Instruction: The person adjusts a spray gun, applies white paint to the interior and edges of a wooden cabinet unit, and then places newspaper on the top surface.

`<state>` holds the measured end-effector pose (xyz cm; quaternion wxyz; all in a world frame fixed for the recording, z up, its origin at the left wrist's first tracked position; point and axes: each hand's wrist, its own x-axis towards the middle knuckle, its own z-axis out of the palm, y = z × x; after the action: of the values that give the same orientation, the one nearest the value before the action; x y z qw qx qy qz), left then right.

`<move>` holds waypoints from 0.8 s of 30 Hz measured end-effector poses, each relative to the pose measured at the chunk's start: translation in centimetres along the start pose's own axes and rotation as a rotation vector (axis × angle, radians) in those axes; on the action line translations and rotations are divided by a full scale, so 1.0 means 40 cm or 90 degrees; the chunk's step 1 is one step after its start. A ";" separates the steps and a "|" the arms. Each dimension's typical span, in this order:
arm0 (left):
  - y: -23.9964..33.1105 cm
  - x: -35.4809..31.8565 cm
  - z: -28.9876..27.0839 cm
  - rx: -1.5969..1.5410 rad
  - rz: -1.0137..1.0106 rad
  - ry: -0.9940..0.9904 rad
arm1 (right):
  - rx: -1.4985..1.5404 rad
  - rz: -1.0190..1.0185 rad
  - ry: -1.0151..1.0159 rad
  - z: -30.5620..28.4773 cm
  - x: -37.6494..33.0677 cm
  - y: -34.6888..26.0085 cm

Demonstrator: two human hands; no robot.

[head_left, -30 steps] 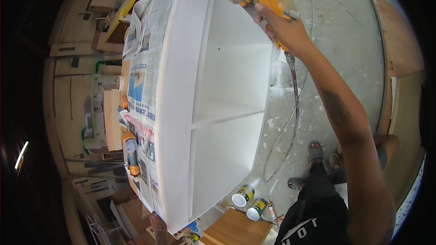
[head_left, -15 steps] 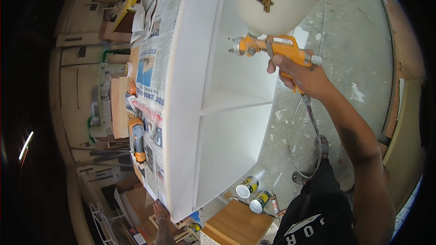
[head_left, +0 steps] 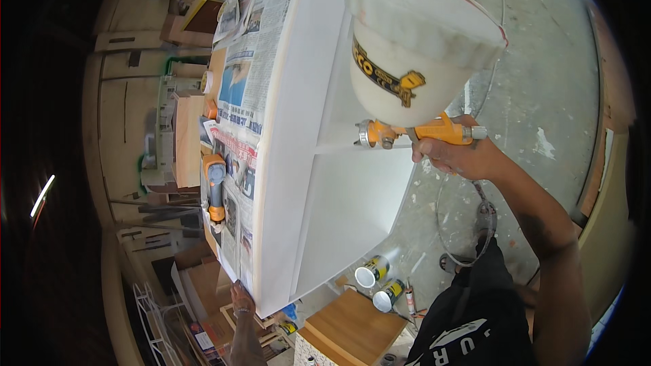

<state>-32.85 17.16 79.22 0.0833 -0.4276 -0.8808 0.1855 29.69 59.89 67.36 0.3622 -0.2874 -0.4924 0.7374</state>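
My right hand (head_left: 458,154) is closed around the handle of an orange spray gun (head_left: 413,132). A large white paint cup (head_left: 417,47) with a pale cover over its rim sits on top of the gun. The nozzle points left into a white open-fronted cabinet (head_left: 352,210) with a divider inside; it is close to that divider. At the cabinet's near left corner, my left hand (head_left: 242,299) rests with its fingers laid against the edge. Newspaper (head_left: 237,95) covers the cabinet's upper face beside a white border strip.
An orange and grey power tool (head_left: 215,188) lies on the newspaper. Two paint cans (head_left: 380,278) and a sealant tube (head_left: 410,299) stand near a wooden box (head_left: 359,325). The gun's hose (head_left: 441,224) loops down to the paint-spotted floor (head_left: 542,95). Boards lean at the right.
My right hand has brought the spray gun lower and nearer, from the far compartment to the divider. The left hand stays at the corner. The view has shifted slightly.
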 end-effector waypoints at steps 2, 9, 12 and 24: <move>0.020 0.000 -0.001 -0.015 -0.003 -0.008 | -0.011 -0.013 0.008 0.000 -0.002 0.013; 0.007 -0.008 -0.005 -0.044 0.000 0.020 | -0.015 -0.061 0.146 -0.011 0.032 0.000; 0.014 -0.006 -0.007 -0.034 -0.004 0.001 | -0.016 -0.053 0.268 -0.006 0.041 -0.032; 0.005 -0.001 -0.004 -0.031 -0.008 0.012 | -0.031 -0.044 0.196 0.051 0.019 0.006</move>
<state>-32.66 17.28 79.29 0.0822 -0.4254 -0.8871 0.1592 27.60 59.39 67.78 0.4515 -0.3887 -0.4582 0.6596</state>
